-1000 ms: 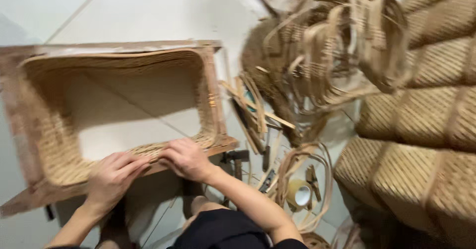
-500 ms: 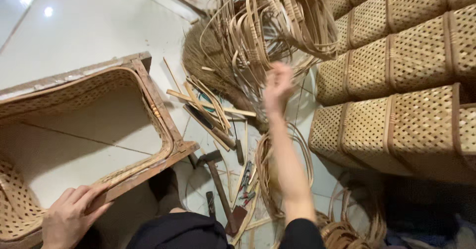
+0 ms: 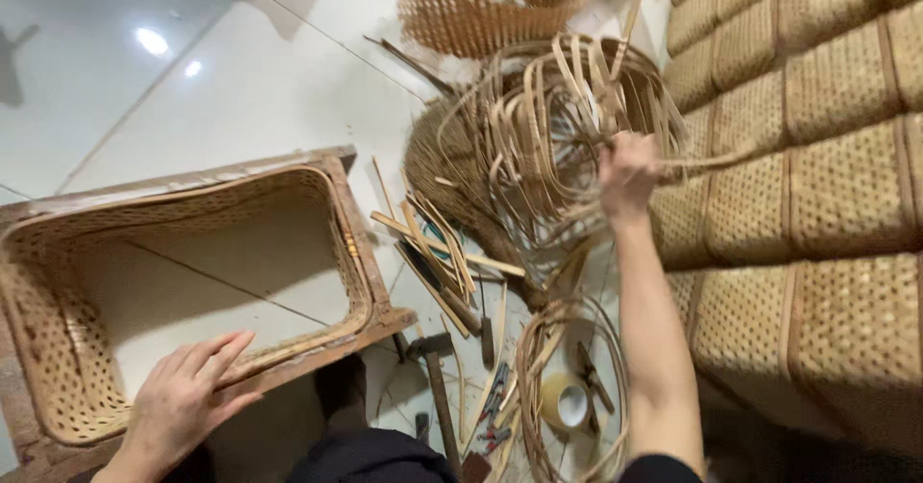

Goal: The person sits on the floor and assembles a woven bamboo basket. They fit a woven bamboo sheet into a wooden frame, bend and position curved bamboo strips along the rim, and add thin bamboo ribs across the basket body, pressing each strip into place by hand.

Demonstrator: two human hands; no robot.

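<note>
**hands at a half-woven rattan frame and a bundle of cane strips**

the left hand is lying open and flat, fingers spread, on the near rim of the wooden frame, touching the woven rattan lining that is running around the frame's inside. the right hand is reaching well away from the frame, to its right, and is closing around a strand of the looped cane strips, which are piling up on the tiled floor beyond the frame's far right corner. loose cut strips are lying just beside the frame's right edge. a hammer is resting near the frame's near right corner, with a smaller cane coil and a roll of tape further right of it. stacked woven panels are standing farthest right of the frame.
</note>
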